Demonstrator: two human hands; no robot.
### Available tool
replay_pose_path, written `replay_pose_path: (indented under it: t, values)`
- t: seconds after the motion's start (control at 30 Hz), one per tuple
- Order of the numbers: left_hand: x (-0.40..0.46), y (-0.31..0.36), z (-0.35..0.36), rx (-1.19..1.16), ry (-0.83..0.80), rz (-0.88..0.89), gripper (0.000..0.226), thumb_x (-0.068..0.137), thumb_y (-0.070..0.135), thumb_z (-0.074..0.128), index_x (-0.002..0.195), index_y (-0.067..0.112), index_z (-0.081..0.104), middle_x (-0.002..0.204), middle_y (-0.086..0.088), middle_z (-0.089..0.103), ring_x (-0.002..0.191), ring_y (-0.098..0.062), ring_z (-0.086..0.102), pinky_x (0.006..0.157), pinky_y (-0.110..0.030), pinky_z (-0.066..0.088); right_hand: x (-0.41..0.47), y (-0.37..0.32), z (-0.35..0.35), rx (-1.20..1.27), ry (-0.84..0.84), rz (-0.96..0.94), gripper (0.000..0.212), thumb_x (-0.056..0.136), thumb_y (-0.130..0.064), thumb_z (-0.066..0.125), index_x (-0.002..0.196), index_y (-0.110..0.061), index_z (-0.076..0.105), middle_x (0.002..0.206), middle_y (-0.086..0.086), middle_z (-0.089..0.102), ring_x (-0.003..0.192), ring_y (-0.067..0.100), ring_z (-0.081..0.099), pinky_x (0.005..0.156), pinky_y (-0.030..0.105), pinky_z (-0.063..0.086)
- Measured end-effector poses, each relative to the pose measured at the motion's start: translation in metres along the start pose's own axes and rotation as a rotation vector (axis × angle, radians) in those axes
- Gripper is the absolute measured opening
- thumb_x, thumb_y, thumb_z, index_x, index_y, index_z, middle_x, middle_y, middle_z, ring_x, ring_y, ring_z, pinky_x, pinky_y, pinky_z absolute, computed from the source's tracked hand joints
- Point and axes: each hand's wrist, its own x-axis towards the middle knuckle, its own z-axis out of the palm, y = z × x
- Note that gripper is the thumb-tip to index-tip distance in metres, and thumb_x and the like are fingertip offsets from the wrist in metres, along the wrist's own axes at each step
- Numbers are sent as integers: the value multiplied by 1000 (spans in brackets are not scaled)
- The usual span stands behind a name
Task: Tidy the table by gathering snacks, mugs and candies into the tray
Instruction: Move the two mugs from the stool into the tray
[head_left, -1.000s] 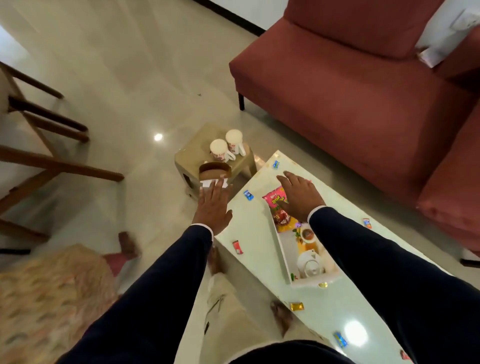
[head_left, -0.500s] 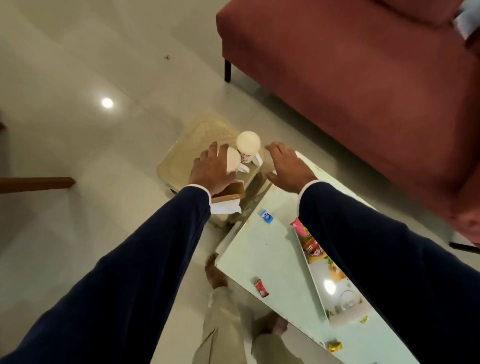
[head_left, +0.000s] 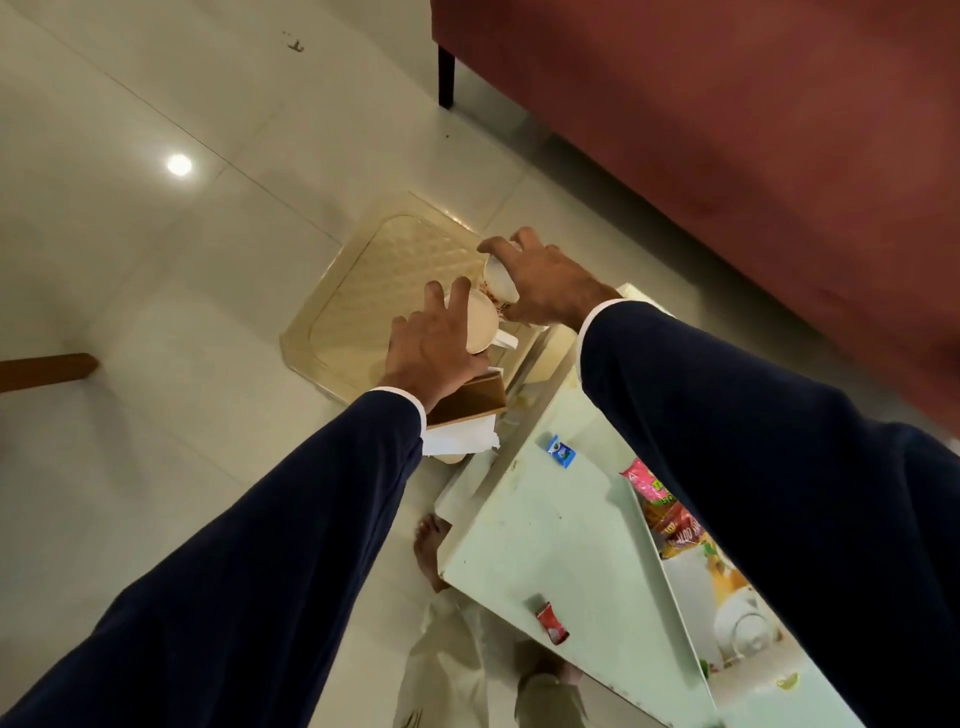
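Two white mugs sit over a beige stool (head_left: 363, 291). My left hand (head_left: 431, 348) wraps around the nearer mug (head_left: 480, 325), whose handle points right. The farther mug (head_left: 498, 278) is tilted in the grip of my right hand (head_left: 545, 286). On the pale green table (head_left: 545, 530) the white tray (head_left: 670, 582) holds snack packets (head_left: 660, 499) and a white teapot (head_left: 743, 629). A blue candy (head_left: 561, 451) and a red candy (head_left: 551, 619) lie loose on the table, left of the tray.
A brown tissue holder (head_left: 467, 402) with white tissues (head_left: 460, 441) stands on the stool's near edge, under my left wrist. A red sofa (head_left: 727, 130) fills the upper right. A wooden chair leg (head_left: 47, 366) juts in at left. My bare feet show below the table.
Both hands reached forward from the table to the stool and closed on the two mugs; the right-hand mug now tilts. The view has swung down and closer.
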Motion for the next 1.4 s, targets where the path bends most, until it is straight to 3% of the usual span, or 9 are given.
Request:
replay_pose_path:
  t: [0.2, 0.37, 0.43, 0.53, 0.63, 0.8, 0.97, 1.13, 1.4]
  values:
    - [5, -1, 12, -17, 100, 12, 89, 77, 59, 75, 142, 17, 29, 128, -14, 49, 90, -32, 66, 76, -43, 57, 4, 10, 14, 112, 98, 11, 76, 73, -37, 83, 135, -32, 38, 134, 9, 46, 109, 33, 56, 88, 44, 59]
    - [8, 5, 1, -76, 89, -34, 85, 74, 51, 80, 137, 19, 31, 129, -12, 50, 97, -37, 66, 74, -44, 54, -41, 47, 6, 494, 289, 143, 77, 69, -20, 85, 133, -29, 43, 137, 6, 43, 122, 29, 50, 87, 33, 57]
    - [6, 10, -6, -100, 105, -49, 87, 74, 51, 81, 136, 19, 31, 131, -11, 50, 98, -39, 66, 71, -43, 53, -76, 65, 5, 679, 402, 206, 77, 68, -15, 86, 133, -26, 45, 139, 6, 43, 125, 24, 47, 87, 25, 54]
    - [-9, 31, -19, -160, 173, -6, 90, 70, 52, 85, 135, 21, 32, 131, -9, 51, 99, -37, 66, 66, -39, 50, -150, 90, 11, 1053, 522, 273, 76, 70, -8, 88, 132, -21, 46, 139, 5, 49, 128, 21, 53, 92, 34, 58]
    - [-41, 73, -25, -319, 224, 60, 86, 64, 54, 85, 128, 25, 35, 127, -3, 53, 97, -35, 66, 71, -42, 51, -249, 116, 29, 1346, 597, 296, 71, 74, -4, 86, 130, -24, 47, 131, -4, 58, 120, 18, 64, 82, 31, 62]
    - [-115, 167, 3, -403, 64, 179, 93, 63, 52, 90, 134, 24, 37, 135, -3, 51, 111, -33, 62, 80, -35, 46, -405, 165, 83, 1567, 630, 576, 74, 67, -20, 91, 128, -35, 52, 131, -3, 61, 115, 22, 69, 82, 43, 62]
    - [-186, 249, 70, -323, -148, 264, 90, 64, 54, 87, 130, 34, 27, 133, 0, 53, 100, -35, 68, 77, -42, 58, -494, 209, 141, 1451, 548, 697, 81, 62, -12, 94, 127, -33, 51, 123, -10, 61, 112, 19, 67, 74, 36, 63]
    - [-221, 314, 142, -126, -197, 313, 91, 64, 60, 81, 131, 24, 31, 128, -4, 54, 87, -36, 70, 68, -39, 58, -506, 253, 179, 898, 300, 562, 78, 65, -13, 89, 129, -33, 49, 124, 2, 51, 113, 23, 55, 82, 26, 51]
    - [-224, 362, 202, 42, -171, 216, 93, 69, 59, 79, 138, 14, 36, 129, -9, 53, 98, -36, 66, 72, -41, 55, -455, 279, 190, 327, 114, 329, 88, 71, -29, 82, 145, -27, 35, 136, 8, 42, 109, 37, 56, 76, 47, 55]
